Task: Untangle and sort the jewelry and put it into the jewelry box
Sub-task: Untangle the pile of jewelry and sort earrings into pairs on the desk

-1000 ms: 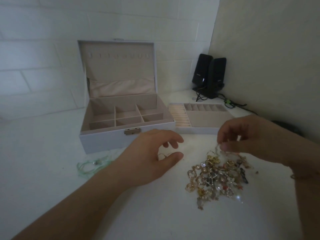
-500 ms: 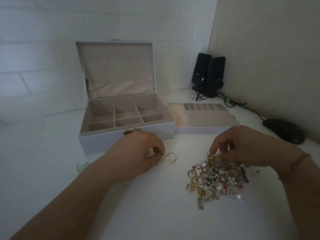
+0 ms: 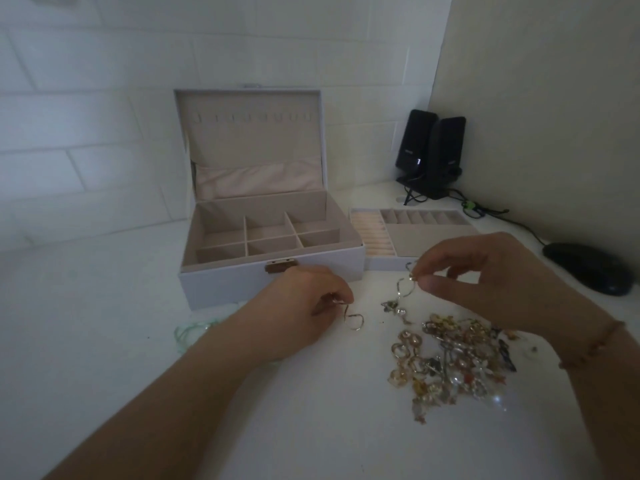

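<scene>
Left hand [image 3: 304,306] pinches a thin gold hoop [image 3: 353,320] lying on the white table [image 3: 104,323]. Right hand [image 3: 491,282] pinches a wiry silver piece [image 3: 403,289] that hangs down above the glittery metal pile [image 3: 450,362] at near right. The padded box [image 3: 270,244] stands open behind, its compartments bare

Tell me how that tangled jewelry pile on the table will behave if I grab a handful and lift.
The jewelry pile probably lifts as a floppy clump: its pieces lie interlocked. The strand pinched by the right hand already dangles limp, trailing charms. Loose bits would likely drop off; some lie scattered at the pile's right edge.
</scene>
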Available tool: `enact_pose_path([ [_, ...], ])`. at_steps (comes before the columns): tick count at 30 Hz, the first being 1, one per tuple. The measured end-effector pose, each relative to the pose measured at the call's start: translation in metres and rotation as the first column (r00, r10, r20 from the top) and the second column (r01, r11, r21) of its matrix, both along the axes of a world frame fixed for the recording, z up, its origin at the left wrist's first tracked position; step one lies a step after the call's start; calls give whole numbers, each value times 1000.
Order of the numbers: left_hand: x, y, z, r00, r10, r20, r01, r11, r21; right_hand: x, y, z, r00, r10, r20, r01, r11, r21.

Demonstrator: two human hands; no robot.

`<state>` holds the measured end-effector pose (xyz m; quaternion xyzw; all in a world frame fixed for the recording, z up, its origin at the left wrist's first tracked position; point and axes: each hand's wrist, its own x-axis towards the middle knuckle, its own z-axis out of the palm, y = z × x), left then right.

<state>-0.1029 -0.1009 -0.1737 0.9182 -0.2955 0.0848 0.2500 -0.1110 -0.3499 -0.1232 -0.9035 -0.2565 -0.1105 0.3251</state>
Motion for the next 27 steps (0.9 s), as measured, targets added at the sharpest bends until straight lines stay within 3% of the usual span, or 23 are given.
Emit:
enact_pose_path([
  [2, -1, -1, 1, 1000, -4, -3, 4, 1000, -6, -1, 3, 2, 1000, 2, -16, -1, 1000, 31],
  [7, -3, -1, 2, 1000, -24, -19, 24, 1000, 13, -1, -7, 4, 984, -20, -177, 5, 996, -83],
  [12, -4, -2, 2, 998, -38, -43, 37, 999, -17, -2, -14, 6, 955, 84, -284, -28, 981, 194],
  [16, -4, -2, 2, 998, -40, -50, 40, 999, -7, 1, -14, 3, 932, 109, -345, -26, 971, 237],
  [24, -3, -2, 1, 997, -73, -29, 74, 997, 17, 4, -14, -1, 877, 261, -404, -31, 869, 494],
  [27, -3, -1, 0, 998, -57, -34, 58, 998, 12, 5, -14, -3, 874, 216, -434, -4, 898, 440],
])
